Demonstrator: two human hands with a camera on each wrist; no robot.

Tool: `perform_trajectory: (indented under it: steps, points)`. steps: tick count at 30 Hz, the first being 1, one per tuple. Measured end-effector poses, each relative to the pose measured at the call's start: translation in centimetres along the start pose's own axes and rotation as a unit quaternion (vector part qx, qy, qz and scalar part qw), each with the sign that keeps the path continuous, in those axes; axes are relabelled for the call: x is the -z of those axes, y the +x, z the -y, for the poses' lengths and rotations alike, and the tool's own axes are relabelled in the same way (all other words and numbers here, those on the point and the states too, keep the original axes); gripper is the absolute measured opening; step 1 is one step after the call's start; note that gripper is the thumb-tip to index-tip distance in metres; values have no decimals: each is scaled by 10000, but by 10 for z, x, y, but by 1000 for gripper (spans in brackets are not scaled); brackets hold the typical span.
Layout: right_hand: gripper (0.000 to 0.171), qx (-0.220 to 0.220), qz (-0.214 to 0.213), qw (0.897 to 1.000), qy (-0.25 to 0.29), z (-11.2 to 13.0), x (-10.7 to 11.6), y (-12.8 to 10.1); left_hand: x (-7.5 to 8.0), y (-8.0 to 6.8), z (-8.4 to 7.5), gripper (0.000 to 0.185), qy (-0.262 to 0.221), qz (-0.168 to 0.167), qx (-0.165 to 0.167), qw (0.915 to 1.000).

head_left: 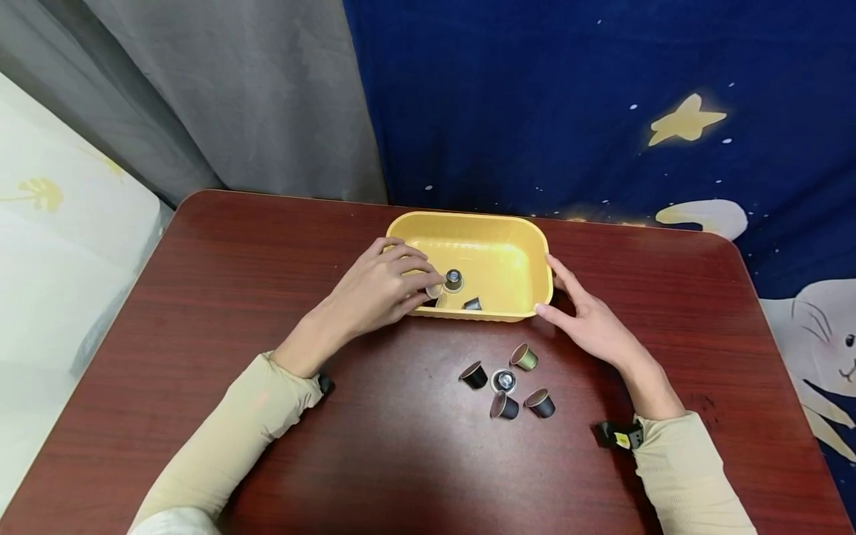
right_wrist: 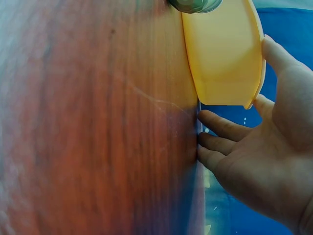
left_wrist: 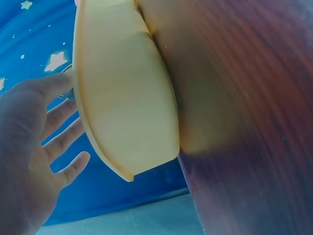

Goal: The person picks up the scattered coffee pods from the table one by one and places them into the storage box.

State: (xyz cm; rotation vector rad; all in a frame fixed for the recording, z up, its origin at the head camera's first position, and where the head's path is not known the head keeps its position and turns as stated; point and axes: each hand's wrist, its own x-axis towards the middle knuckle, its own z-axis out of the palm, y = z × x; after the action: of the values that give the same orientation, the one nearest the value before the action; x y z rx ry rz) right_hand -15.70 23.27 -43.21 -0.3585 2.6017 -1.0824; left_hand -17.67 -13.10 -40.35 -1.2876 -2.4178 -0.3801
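Observation:
My left hand reaches over the left end of a yellow plastic bin and pinches a coffee capsule between thumb and finger. In the left wrist view the bin's wall hides most of that capsule, and the other fingers are spread. A dark capsule stands inside the bin; another capsule lies by its front wall. My right hand is at the bin's right end, its thumb at the front corner of the rim and a finger against the side. Its other fingers extend down beside the bin in the right wrist view.
In front of the bin on the brown table is a cluster of capsules: a green one, a black one, a silver one and two dark ones. A blue curtain hangs behind the table's back edge.

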Motion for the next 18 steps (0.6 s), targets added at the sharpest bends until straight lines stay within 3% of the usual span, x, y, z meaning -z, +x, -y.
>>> perform_trajectory:
  steps: [18]
  points:
    - [79, -48, -31, 10000, 17, 0, 0, 1, -7, 6, 12, 29, 153, 293, 298, 9990]
